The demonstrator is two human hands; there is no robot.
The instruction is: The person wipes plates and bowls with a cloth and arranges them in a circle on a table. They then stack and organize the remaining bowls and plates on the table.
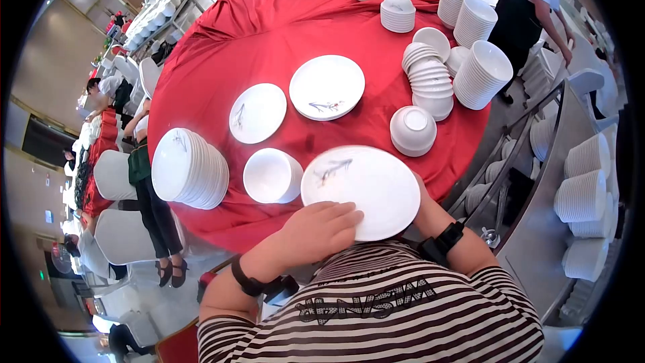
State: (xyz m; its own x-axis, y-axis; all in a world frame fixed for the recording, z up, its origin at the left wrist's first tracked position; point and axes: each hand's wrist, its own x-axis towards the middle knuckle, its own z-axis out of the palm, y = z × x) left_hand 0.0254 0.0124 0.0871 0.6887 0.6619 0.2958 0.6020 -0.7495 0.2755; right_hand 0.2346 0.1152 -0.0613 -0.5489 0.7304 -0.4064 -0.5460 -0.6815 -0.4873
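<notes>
A white plate with a floral sprig (369, 191) is held above the near edge of the red-covered table. My left hand (322, 230) lies on the plate's lower left, fingers together over its rim. My right hand (423, 205) holds the right rim, its fingers mostly hidden beneath. Just left of the held plate stand white bowls (269, 176), with a tall stack of plates (188, 168) farther left. Beyond them lie a single plate (257, 113) and a larger plate pile (327, 87).
Stacked bowls (482, 75) and a leaning row of bowls (428, 77) stand at the table's right. A metal cart (531, 255) with more stacks is at the right. One person stands beyond the cart; another is by the white chairs (124, 238) at left.
</notes>
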